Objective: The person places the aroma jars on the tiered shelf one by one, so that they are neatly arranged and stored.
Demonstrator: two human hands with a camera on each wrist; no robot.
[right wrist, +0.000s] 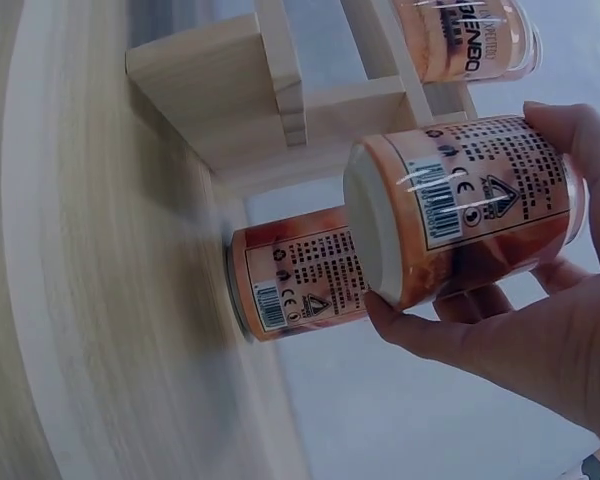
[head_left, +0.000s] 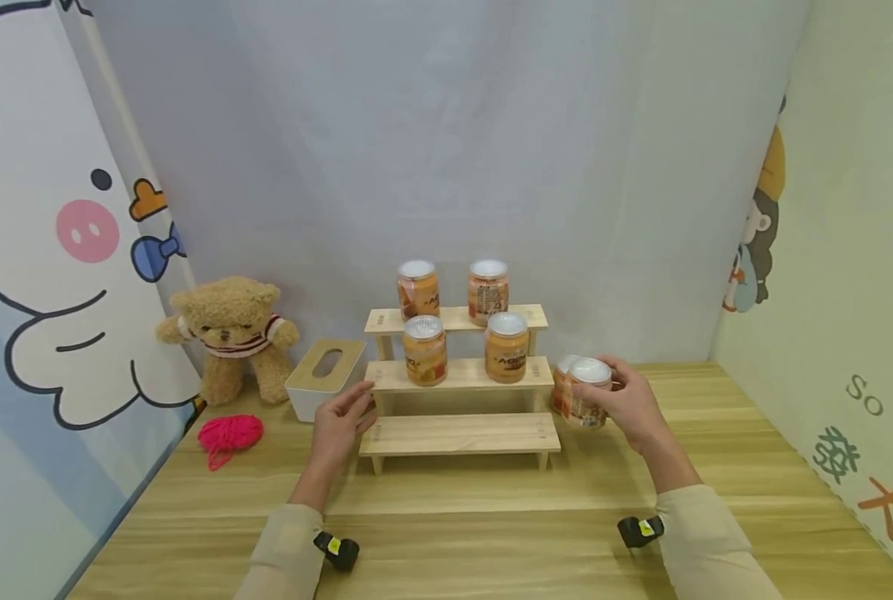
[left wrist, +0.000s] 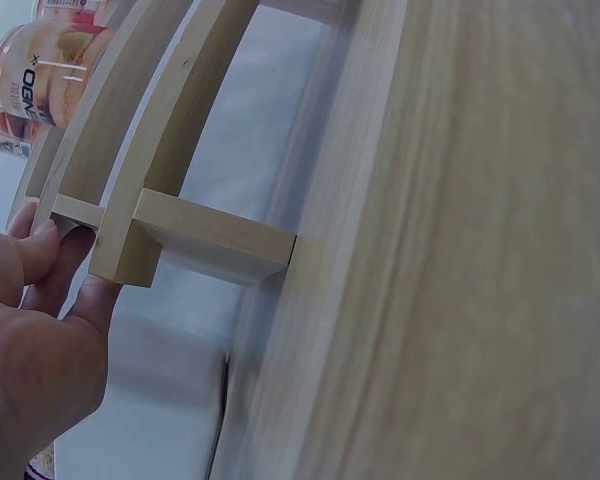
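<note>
A three-tier wooden stand (head_left: pixel 457 435) bears two orange-labelled cans on its top tier, such as the right one (head_left: pixel 488 293). Two more stand on the middle tier, among them a front can (head_left: pixel 506 348). My left hand (head_left: pixel 341 421) is at the stand's left side, and its fingers (left wrist: pixel 98 300) touch the ends of the shelves. To the right of the stand, my right hand (head_left: pixel 634 406) grips a can (right wrist: pixel 480 215) between thumb and fingers, raised off the table. Behind it another can (right wrist: pixel 295 272) stands upright on the table, partly hidden by the held one in the head view.
Left of the stand is a white tissue box (head_left: pixel 307 402) with a wooden lid. A teddy bear (head_left: pixel 231 333) sits further left, and a ball of pink yarn (head_left: pixel 231 433) lies before it. A pale curtain (head_left: pixel 446 150) hangs behind the wooden table (head_left: pixel 476 542).
</note>
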